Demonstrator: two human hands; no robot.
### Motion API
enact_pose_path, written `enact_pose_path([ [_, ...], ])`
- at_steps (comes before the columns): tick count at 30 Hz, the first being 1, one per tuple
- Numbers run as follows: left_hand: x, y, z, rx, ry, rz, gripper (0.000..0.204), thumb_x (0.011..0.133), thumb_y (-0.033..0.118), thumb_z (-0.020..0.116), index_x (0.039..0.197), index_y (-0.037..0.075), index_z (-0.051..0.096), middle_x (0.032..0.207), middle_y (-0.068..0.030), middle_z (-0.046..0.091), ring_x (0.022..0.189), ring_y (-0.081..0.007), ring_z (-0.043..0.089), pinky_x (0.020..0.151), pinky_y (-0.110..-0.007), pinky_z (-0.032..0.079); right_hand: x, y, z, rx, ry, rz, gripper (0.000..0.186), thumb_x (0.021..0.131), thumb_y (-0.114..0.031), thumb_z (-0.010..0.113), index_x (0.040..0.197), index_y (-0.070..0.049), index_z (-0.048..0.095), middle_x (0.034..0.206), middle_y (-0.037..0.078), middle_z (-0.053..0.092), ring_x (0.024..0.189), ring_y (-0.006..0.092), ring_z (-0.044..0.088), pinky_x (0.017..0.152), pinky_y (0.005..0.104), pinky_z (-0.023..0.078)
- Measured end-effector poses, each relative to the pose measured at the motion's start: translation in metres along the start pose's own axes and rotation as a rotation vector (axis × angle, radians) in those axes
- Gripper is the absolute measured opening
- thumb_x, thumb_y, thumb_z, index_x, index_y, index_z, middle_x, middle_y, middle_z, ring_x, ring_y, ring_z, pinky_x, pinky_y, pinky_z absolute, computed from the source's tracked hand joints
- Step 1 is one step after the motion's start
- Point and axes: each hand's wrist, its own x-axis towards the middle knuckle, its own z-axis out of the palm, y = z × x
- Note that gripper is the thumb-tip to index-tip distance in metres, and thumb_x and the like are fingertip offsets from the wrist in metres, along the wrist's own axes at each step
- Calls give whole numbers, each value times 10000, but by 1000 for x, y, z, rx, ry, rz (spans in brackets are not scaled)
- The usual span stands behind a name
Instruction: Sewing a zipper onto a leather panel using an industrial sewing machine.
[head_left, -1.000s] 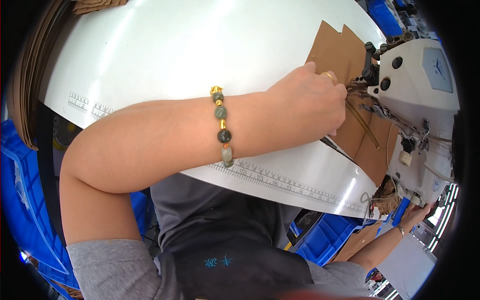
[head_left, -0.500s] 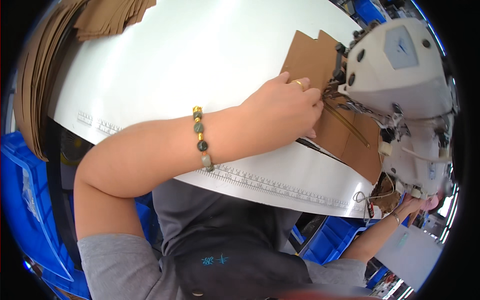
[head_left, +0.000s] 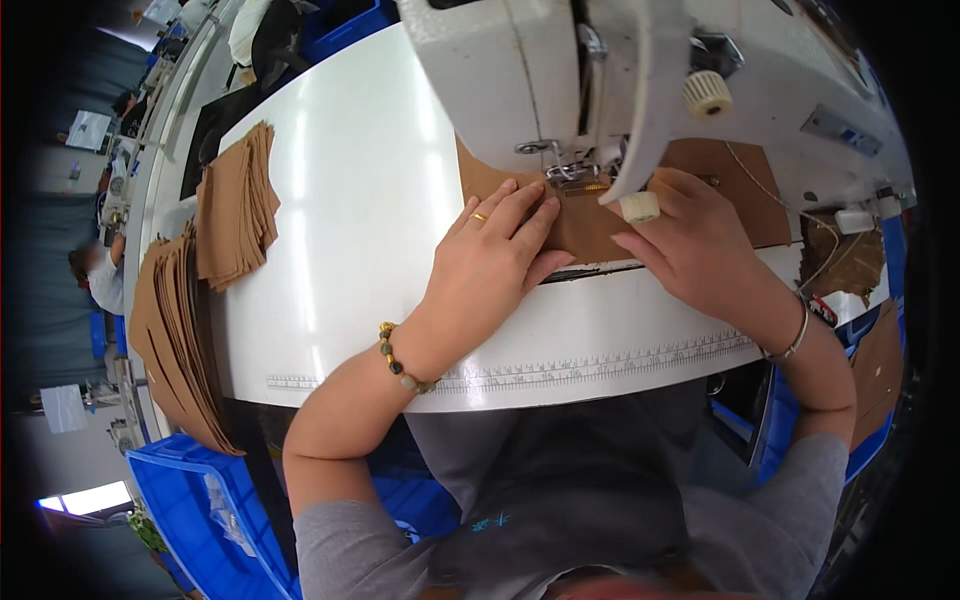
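Observation:
A brown panel (head_left: 590,232) lies under the needle area of a white sewing machine (head_left: 500,70). My left hand (head_left: 490,245) rests on the panel's left part, fingers stretched out, their tips close to the metal presser foot (head_left: 572,172). On the other side, my right hand (head_left: 695,235) touches the panel, its thumb apart from the fingers. A white lever and knob (head_left: 640,207) of the machine hide some of its fingertips. A short gold-coloured strip (head_left: 597,187) shows beside the presser foot.
Stacks of brown panels (head_left: 238,205) sit at the table's left, with more hanging over the edge (head_left: 175,340). A printed ruler (head_left: 530,378) runs along the front edge of the white table (head_left: 330,250). A blue bin (head_left: 190,500) stands below left. Another person (head_left: 103,275) is far left.
My right hand has come from the far right onto the panel. My left hand stays on the panel, now flatter. The view has turned, bringing the machine to the top middle.

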Motion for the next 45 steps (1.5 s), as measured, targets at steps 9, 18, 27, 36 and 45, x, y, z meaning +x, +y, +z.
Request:
enact_pose_path([
  [9,1,-1,-3,44,27,58,476,851,326,845,1224,45,753,1347,-97,711,1224,-303,706,896,-380,609,4,1,35,-56,-7,-63,327,826,-306,823,981,-27,755,1038,78,701,1056,247,647,955,388,519],
  [18,3,-3,-5,39,29,68,455,844,335,847,1192,52,772,1319,-89,727,1210,-288,710,916,-375,607,8,1,35,-91,-54,-52,307,827,-305,818,897,-13,756,991,84,685,1031,250,640,938,384,519],
  [27,4,0,-3,36,41,70,451,841,335,850,1187,54,783,1303,-89,736,1193,-271,712,926,-364,604,5,0,34,-112,-60,-49,288,828,-306,813,837,-23,763,958,94,673,1023,249,635,925,380,514],
  [36,6,-3,-2,38,60,70,439,855,332,839,1194,58,783,1288,-88,742,1100,-272,734,888,-358,608,7,1,37,-126,-21,-69,287,838,-297,806,832,-14,765,943,97,671,1032,259,637,947,389,511],
  [45,7,-6,0,52,90,82,414,854,364,834,1155,80,802,1260,-79,756,1039,-263,748,843,-351,614,7,3,38,-55,5,-26,300,863,-297,792,865,0,751,982,113,689,1087,285,646,990,403,504],
])
